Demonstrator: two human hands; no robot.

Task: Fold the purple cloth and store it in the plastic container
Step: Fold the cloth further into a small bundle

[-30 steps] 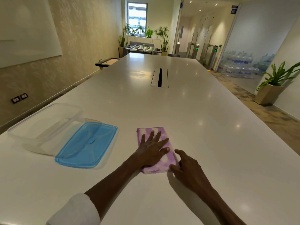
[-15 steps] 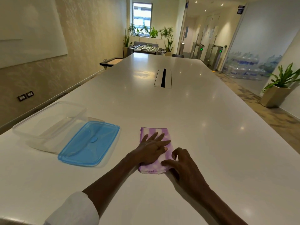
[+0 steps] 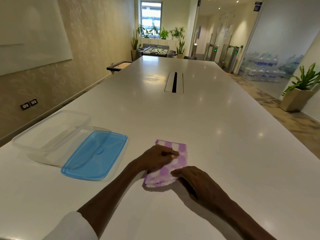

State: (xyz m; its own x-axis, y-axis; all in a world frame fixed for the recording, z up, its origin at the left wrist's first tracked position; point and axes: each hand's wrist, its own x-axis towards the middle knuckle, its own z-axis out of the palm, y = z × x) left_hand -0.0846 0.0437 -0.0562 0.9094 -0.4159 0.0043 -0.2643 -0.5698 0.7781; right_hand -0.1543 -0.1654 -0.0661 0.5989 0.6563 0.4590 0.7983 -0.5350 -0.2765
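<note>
Cloth (image 3: 174,163), purple with white stripes, lies folded into a thick narrow bundle on the near part of a long white table (image 3: 225,135), under both of a person's hands. The left hand (image 3: 155,160) rests on the cloth's left side with its fingers curled inward onto the fabric; whether they pinch a fold or only press it cannot be told. The right hand (image 3: 192,177) sits at the bundle's near right corner, fingers bent and close together, the tips touching the cloth's edge.

To the left, well apart from the cloth, a clear plastic container (image 3: 50,134) stands open with nothing visible inside. Its blue lid (image 3: 95,155) lies flat just beside it, between container and cloth.

By the look of it the folding is done or nearly so: several layers show at the bundle's near edge. Still to come are lifting the bundle, carrying it left over the lid, and setting it in the container. The task sentence does not ask for the lid to go on.

No brand or label can be read on cloth, container or lid. Two dark signs high on the far right walls are too small to make out.
</note>
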